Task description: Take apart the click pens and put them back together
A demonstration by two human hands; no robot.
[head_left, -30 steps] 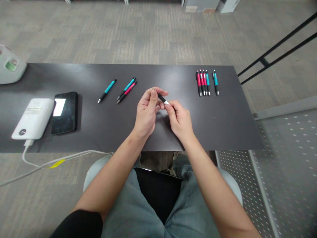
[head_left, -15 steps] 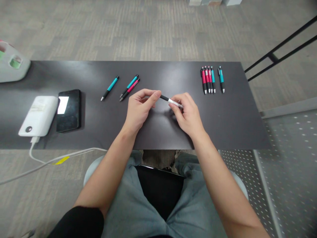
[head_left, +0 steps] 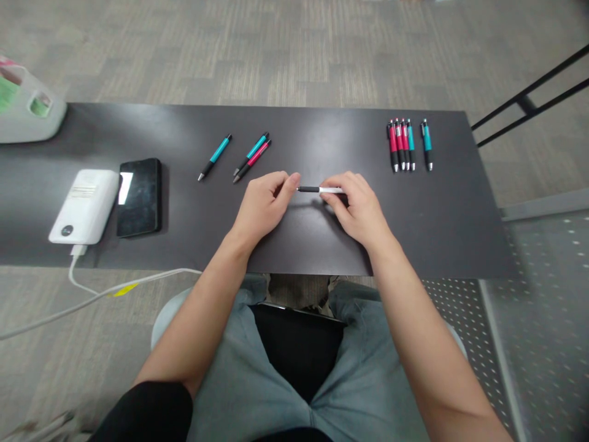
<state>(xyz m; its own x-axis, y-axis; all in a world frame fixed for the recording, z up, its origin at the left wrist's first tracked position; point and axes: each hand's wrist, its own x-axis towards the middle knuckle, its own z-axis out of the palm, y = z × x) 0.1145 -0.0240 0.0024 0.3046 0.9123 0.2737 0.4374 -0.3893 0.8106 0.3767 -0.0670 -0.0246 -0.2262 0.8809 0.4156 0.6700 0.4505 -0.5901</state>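
My right hand [head_left: 359, 207] pinches a pen [head_left: 309, 189] by its white barrel, between thumb and fingers. The pen lies nearly level above the table, its black grip end pointing left. At that end is my left hand [head_left: 264, 204], closed, with thumb and forefinger pressed together. Whatever those left fingertips hold, if anything, is hidden. Left of the hands, a turquoise pen [head_left: 215, 158] lies alone, and another turquoise pen [head_left: 256, 146] rests beside a red pen [head_left: 256, 156].
On the dark table [head_left: 317, 245], several red and turquoise pens [head_left: 400, 144] lie in a row at the right, with a turquoise pen [head_left: 427, 141] apart. A black phone-like device [head_left: 139, 199], a white power bank [head_left: 84, 205] with a cable [head_left: 151, 277], and a white container [head_left: 34, 116] are at the left.
The pen has turned from a slant to nearly level. My left fingertips sit at its very end now, with the end showing clear of them. The whole view has shifted slightly.
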